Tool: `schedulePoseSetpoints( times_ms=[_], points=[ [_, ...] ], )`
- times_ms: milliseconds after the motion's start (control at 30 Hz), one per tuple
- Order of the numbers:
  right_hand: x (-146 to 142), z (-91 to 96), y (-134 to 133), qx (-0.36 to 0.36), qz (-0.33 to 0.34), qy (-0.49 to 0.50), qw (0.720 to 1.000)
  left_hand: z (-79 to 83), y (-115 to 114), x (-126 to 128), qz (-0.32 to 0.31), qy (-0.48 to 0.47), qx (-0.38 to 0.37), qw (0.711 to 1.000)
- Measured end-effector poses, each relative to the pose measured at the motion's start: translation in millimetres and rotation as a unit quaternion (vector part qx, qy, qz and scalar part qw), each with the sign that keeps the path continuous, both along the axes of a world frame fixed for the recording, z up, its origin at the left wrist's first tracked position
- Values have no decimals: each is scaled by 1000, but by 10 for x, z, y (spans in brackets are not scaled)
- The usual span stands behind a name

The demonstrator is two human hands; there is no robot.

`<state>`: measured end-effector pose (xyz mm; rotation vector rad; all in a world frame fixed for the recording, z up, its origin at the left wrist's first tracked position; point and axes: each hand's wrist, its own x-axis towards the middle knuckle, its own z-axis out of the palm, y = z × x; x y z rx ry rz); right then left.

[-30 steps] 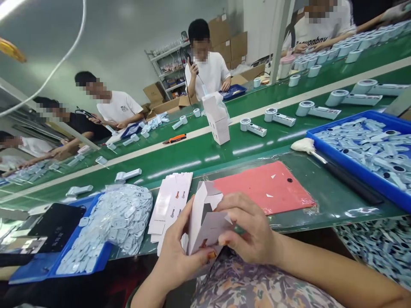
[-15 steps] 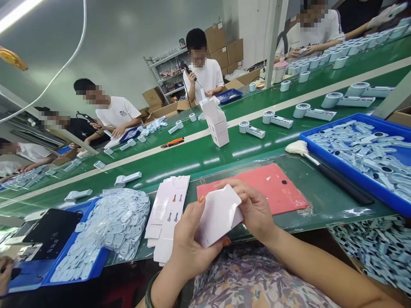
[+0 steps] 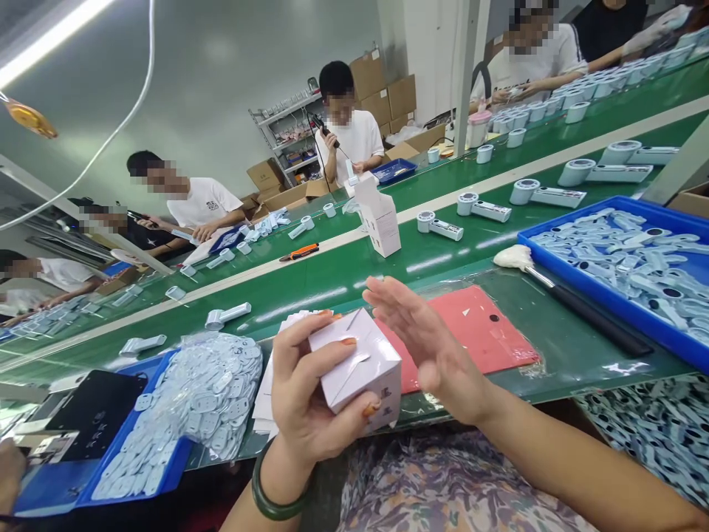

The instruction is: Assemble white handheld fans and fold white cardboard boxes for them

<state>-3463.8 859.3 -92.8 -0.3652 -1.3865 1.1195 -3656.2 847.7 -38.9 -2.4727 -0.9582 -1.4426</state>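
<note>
My left hand (image 3: 315,384) is wrapped round a small white cardboard box (image 3: 382,373), its fingers across the folded end flaps and the thumb along the near side. Small printed pictures show on the box's right side. Just right of the box, my right hand (image 3: 432,347) is raised with its fingers stretched out, apart from the box and holding nothing. Below it lies a red mat (image 3: 481,332) on the bench. Flat printed cartons (image 3: 269,399) lie stacked behind my left hand, which partly hides them.
Another white box (image 3: 382,225) stands open-topped on the green belt (image 3: 332,284), near orange-handled pliers (image 3: 302,253) and light-blue handheld devices (image 3: 443,225). A blue tray (image 3: 532,240) of parts and a black-handled brush (image 3: 592,314) are right. Bagged pale plates (image 3: 216,391) sit left. Co-workers sit across.
The box has turned so its closed flap end faces up, with my left hand now over it. My right hand has let go and moved off with fingers extended.
</note>
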Motion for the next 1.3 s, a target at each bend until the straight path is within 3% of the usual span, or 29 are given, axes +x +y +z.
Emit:
schedulePoseSetpoints(
  times_ms=[100,200,333,433,600,800,967,1167,1300],
  points=[
    [15,-16,9,108,-49,-71,990,14,29,51,-42,-51,17,998],
    [52,-58,34,189,-165,-132,959,-91,44,198,-97,-168,-113,974],
    [201,-113,41,238,-239,-210,918,-237,57,353,-148,-267,-374,876],
    [304,-134,23,258,-244,-241,903,-303,81,390,-196,-268,-479,812],
    [360,-132,6,284,-263,-273,881,-418,117,475,-211,-364,-476,772],
    [383,-181,14,249,-255,-291,888,-436,196,507,-328,-445,-507,662],
    [329,-167,-18,187,-228,-340,893,-485,229,543,-322,-485,-465,667],
    [205,-124,-41,119,-226,-268,929,-416,246,645,-312,-444,-432,720],
    [162,-130,-16,117,-244,-256,928,-372,324,732,-311,-504,-360,721]
  ],
)
